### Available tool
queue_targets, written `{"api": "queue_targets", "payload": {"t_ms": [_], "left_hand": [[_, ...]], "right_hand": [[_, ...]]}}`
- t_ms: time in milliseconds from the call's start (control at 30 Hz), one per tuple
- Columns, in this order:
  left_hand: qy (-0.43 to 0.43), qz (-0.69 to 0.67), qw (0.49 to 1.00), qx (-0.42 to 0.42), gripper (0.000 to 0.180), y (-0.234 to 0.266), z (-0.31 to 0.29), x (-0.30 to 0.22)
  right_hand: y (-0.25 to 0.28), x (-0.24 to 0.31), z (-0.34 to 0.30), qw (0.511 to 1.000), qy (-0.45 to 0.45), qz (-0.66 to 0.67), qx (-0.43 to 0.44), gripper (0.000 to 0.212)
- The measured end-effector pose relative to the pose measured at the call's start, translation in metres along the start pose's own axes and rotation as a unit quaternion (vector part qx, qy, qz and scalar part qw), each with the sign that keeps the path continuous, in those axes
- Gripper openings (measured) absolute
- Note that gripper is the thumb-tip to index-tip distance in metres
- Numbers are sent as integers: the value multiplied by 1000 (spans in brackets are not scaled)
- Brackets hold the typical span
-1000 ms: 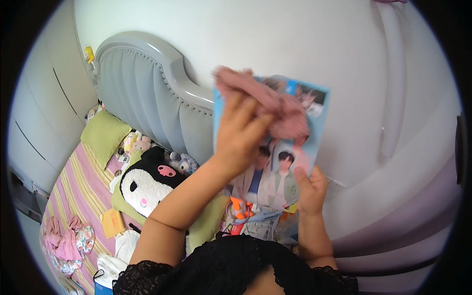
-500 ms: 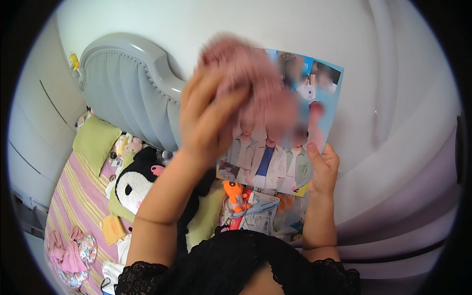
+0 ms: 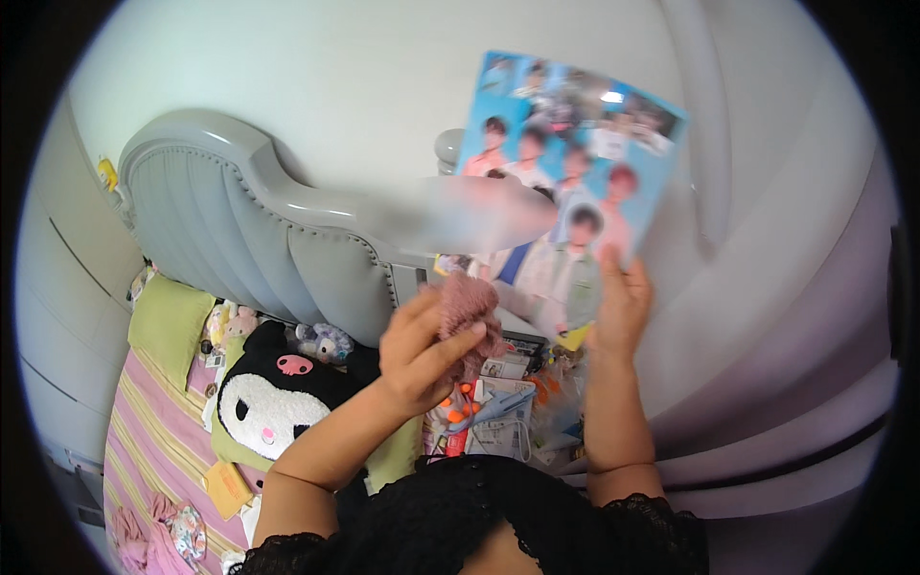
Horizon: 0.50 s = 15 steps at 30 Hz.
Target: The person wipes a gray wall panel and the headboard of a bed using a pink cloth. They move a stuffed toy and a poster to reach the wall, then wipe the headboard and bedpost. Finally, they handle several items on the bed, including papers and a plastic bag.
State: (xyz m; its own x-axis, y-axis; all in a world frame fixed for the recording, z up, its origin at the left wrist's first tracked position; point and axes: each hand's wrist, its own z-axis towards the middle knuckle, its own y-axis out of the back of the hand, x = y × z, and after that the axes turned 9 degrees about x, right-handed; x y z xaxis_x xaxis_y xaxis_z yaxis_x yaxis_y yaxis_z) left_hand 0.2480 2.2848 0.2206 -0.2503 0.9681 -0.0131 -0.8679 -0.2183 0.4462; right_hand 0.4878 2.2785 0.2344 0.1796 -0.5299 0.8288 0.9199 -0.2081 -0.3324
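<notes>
A bunched pink fluffy cloth (image 3: 470, 311) is gripped in my left hand (image 3: 414, 356), its fingers curled round it. This hand is just off the lower left corner of a glossy picture sheet (image 3: 567, 177). My right hand (image 3: 625, 302) pinches the sheet at its lower right edge and holds it raised and tilted. Pictures of several people on a light blue ground cover the sheet, with a yellow patch at its bottom corner. Part of its left side is smeared and cannot be made out.
The grey padded headboard (image 3: 249, 225) stands behind a striped bed (image 3: 139, 407). On the bed lie a black-and-white plush cushion (image 3: 268, 407), a green pillow (image 3: 172, 326) and a yellow packet (image 3: 227, 491). A crowded surface with a grey-blue handled tool (image 3: 500, 406) lies below the sheet.
My left hand has come down with the cloth from in front of the sheet to below its left side. More of the sheet shows now, and it leans differently in my right hand.
</notes>
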Motion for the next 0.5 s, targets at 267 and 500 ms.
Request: {"api": "queue_targets", "payload": {"t_ms": [267, 500], "left_hand": [[50, 49, 996, 48, 53, -17, 96, 21], [-28, -48, 987, 153, 41, -50, 7, -11]], "right_hand": [[-54, -18, -33, 991, 9, 45, 126, 21], [-10, 15, 8, 994, 98, 54, 2, 15]]}}
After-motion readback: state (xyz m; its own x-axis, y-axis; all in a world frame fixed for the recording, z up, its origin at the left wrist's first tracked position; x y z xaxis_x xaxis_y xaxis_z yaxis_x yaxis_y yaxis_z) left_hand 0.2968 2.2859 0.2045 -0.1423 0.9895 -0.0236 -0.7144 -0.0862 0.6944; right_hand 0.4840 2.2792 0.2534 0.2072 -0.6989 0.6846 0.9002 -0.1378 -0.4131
